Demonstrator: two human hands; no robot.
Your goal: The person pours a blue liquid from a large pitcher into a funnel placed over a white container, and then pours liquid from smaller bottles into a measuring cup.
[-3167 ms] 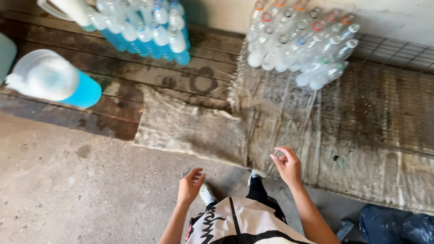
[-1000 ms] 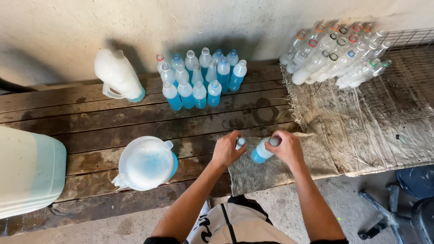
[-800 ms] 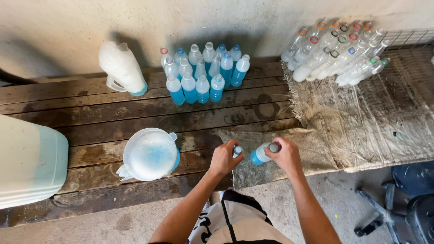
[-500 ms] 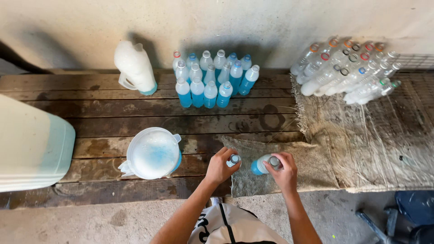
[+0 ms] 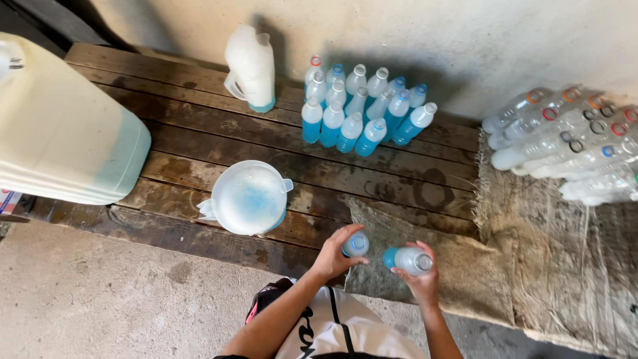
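Bottles: left hand clasps one upright; right hand clasps another, tilted left, lower centre.

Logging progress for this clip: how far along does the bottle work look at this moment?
Done: a cluster of capped bottles of blue liquid stands on the wooden platform by the wall. In hand: the left hand holds one blue-filled bottle, and the right hand holds another bottle, tilted. Left: a pile of clear empty bottles lies on the sacking; the jug holds blue liquid.
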